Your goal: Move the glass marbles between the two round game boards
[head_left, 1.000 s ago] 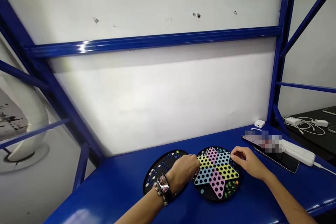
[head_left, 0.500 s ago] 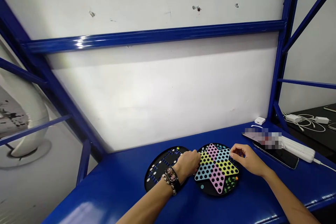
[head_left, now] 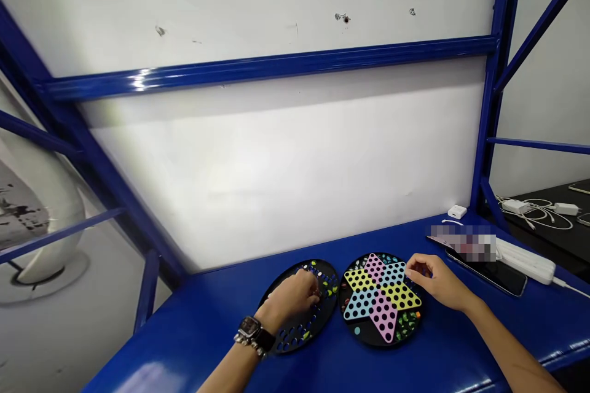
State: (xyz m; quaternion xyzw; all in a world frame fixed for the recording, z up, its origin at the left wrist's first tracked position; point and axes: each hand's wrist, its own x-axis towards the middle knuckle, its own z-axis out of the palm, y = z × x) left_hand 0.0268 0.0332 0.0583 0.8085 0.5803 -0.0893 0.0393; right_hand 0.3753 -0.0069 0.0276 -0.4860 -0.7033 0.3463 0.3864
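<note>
My left hand [head_left: 295,296], with a watch [head_left: 250,326] and a beaded bracelet on its wrist, is over a round black game board [head_left: 304,345]. Its fingers are bent together, hiding what is between them. The board is dotted with white and yellow-green pieces beside blue-looking holes. To its right lies a second round board [head_left: 370,336], a Chinese checkers board with a pink, yellow and blue star. My right hand [head_left: 436,281] rests by the star's upper right point, thumb and forefinger curled together; anything pinched there cannot be made out. Small green, red and blue pieces fill compartments around the star.
Phones [head_left: 488,273] and a white power strip [head_left: 530,261] lie at the right on the blue table [head_left: 193,325]. A small white charger [head_left: 457,212] sits farther back. Blue frame bars and a white wall enclose the back.
My left hand has moved left from the star board's left edge to over the other board, uncovering red pieces. My right hand has stayed at almost the same spot.
</note>
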